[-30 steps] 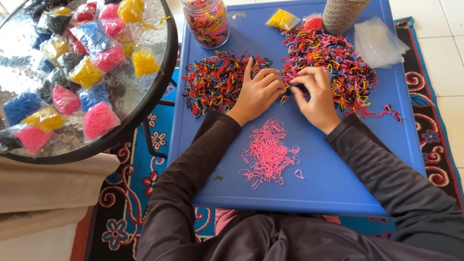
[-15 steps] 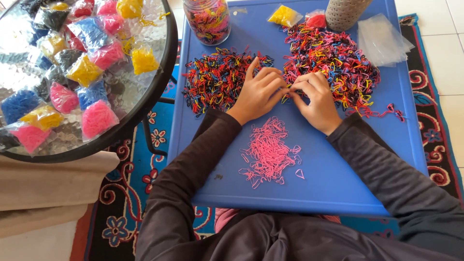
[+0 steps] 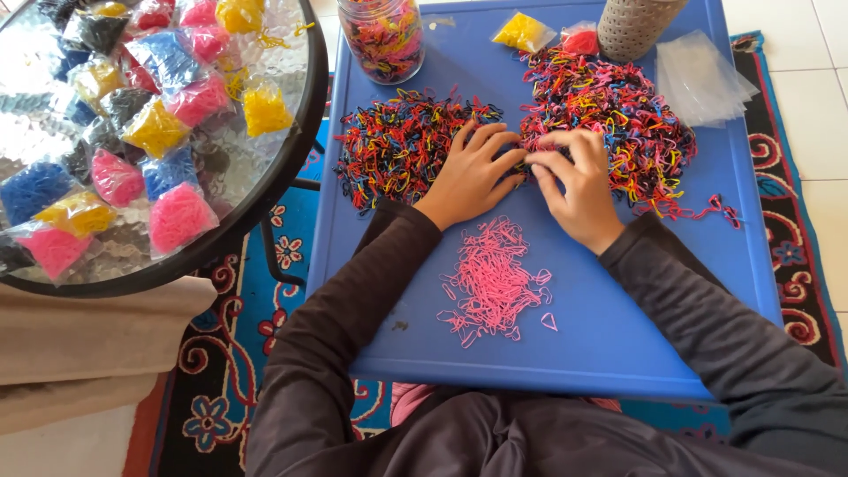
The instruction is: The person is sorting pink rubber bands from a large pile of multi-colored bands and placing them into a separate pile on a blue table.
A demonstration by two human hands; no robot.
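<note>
- Where your two hands meet on the blue table, they sit at the seam between two heaps of mixed-colour rubber bands.
- Your left hand lies palm down with its fingers spread a little and curled at the tips, resting on the right edge of the left heap; whether it has pinched any band, you cannot tell from this view.
- Your right hand lies palm down just beside it, fingers bent, its fingertips touching the near left edge of the right heap; any band between them is hidden.
- The fingertips of both hands almost touch each other over the narrow gap between the heaps.
- Nearer to you, just below your wrists, a smaller pile of pink bands lies apart from the mixed heaps, with a few strays at its edge.
- At the far edge of the table stand a glass jar filled with mixed bands, a small yellow packet, a small red packet and a grey textured cup.
- Beside the cup, on the right, lies a stack of clear plastic bags.
- To your left, a round glass table carries many small packets of bands sorted by colour: pink, yellow, blue, black and red.
- Under everything lies a patterned rug.
</note>
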